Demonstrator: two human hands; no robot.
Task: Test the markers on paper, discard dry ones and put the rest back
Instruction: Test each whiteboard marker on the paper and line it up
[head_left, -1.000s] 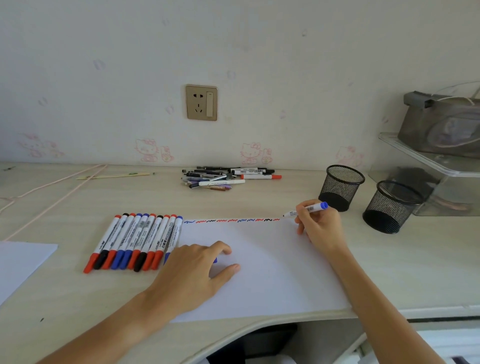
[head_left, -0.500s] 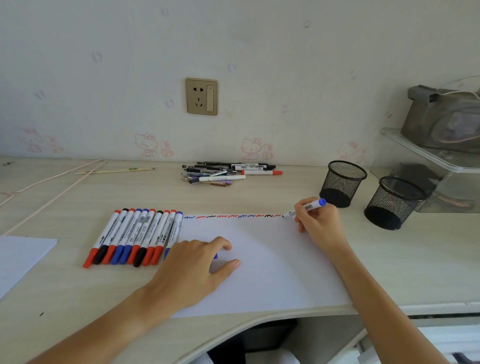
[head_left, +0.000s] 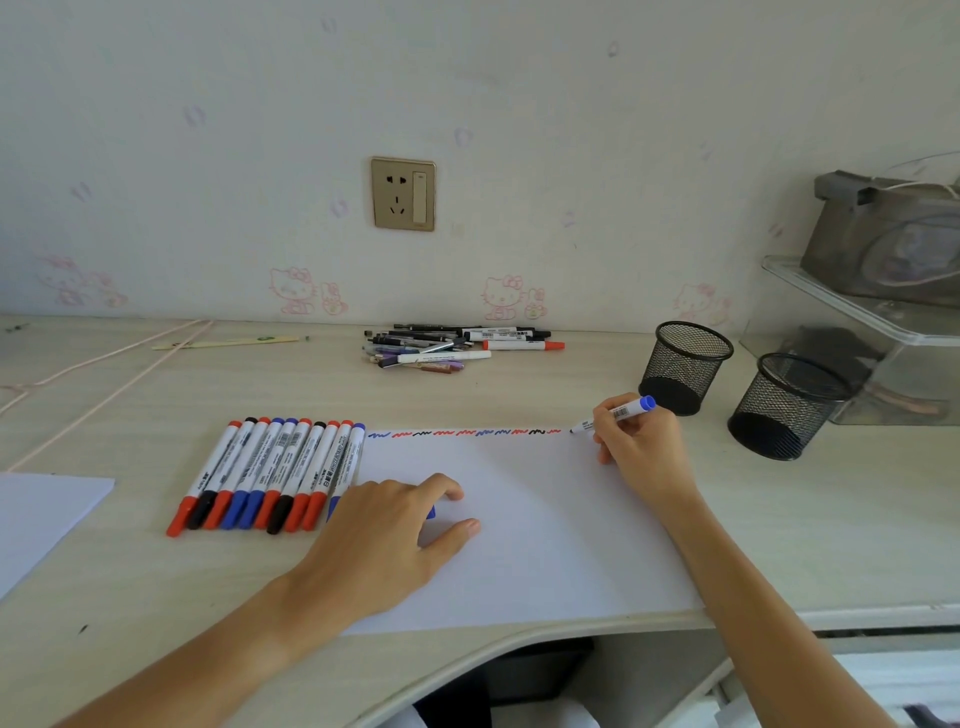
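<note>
Spare sheet (head_left: 41, 514): lies at the far left of the desk (head_left: 519, 395), untouched.
Tested row (head_left: 270, 475): ten capped markers lie side by side just left of my paper, red, black and blue caps toward me.
My left hand (head_left: 387, 535): rests on the paper (head_left: 545, 545) to steady it, fingers loosely spread; a bit of blue cap (head_left: 430, 512) peeks out beneath them, and I cannot tell whether I hold it or merely cover it.
Squiggle line (head_left: 465, 432): red, blue and black test marks run along the paper's far edge, ending near my pen tip.
Pile at the wall (head_left: 457, 345): a loose heap of pens and markers, well apart from the paper.
My right hand (head_left: 641, 447): grips the blue marker (head_left: 615, 414), tip down at the paper's far right corner. Compared with a second ago, the tip has barely shifted and I see no fresh blue mark beyond the last squiggle.
Meaning: this one may be dry, though the corner is too small to judge.
Mesh cups (head_left: 685, 366): two black ones stand to the right, seemingly empty, for the sorting.
</note>
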